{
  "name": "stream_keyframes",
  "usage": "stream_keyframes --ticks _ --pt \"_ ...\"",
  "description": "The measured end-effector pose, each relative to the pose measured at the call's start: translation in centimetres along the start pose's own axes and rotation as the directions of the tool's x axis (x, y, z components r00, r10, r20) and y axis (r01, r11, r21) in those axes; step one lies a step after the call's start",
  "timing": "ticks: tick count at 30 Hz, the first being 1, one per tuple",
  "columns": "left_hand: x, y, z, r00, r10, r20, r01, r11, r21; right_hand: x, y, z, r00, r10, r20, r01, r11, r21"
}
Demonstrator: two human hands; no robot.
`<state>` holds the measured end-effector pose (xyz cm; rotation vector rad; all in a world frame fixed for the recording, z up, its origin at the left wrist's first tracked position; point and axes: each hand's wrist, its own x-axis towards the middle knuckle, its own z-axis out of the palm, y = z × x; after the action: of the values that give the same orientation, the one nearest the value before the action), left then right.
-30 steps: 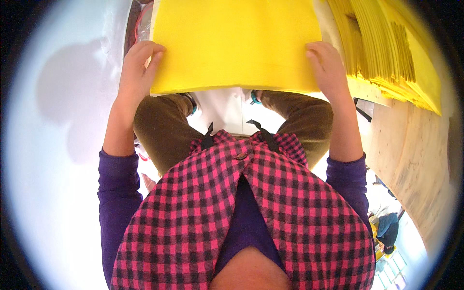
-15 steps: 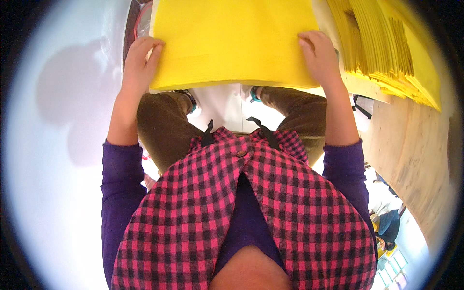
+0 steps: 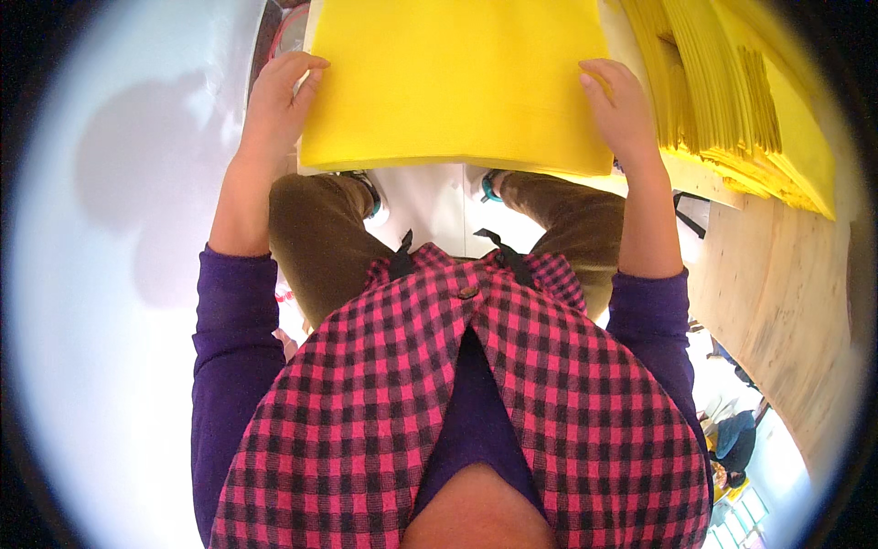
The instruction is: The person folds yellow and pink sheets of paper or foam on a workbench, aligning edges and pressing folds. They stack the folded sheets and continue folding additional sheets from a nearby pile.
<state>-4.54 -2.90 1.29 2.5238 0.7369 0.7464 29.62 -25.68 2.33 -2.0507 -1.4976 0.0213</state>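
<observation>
Between left hand (image 3: 274,105) and right hand (image 3: 622,110), both gripping, lies a yellow sheet (image 3: 453,82).

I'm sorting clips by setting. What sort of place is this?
Probably a packing or mailing workroom. Both hands, left and right, hold a yellow envelope; a big stack of the same envelopes lies on a plywood table.

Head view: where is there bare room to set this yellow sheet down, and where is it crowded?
Bare wood shows on the wooden tabletop, right of the right hand and below the fanned yellow stack. That stack crowds the upper right. The yellow sheet, gripped at its other edge by the left hand, hides whatever lies beneath it.
</observation>
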Motion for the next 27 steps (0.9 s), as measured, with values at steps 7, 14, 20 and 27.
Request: stream_keyframes --ticks 7,14,20,27 --pt "-2.0 1.9 0.0 0.997 0.069 0.02 -0.068 0.996 -0.054 -4.7 -0.5 -1.8 0.994 0.085 -0.068 -0.079 0.993 0.083" --pt "-2.6 1.9 0.2 0.98 0.115 0.16 -0.128 0.989 0.071 -8.2 0.7 -1.4 0.958 0.229 -0.172 -0.192 0.959 0.208" --pt "-2.9 1.4 0.4 0.98 0.104 0.169 -0.117 0.991 0.068 -9.8 1.0 -1.1 0.94 0.274 -0.201 -0.22 0.942 0.254" --pt "-3.1 1.4 0.5 0.984 0.092 0.155 -0.096 0.995 0.019 -10.7 0.5 -1.5 0.915 0.343 -0.214 -0.269 0.911 0.311"
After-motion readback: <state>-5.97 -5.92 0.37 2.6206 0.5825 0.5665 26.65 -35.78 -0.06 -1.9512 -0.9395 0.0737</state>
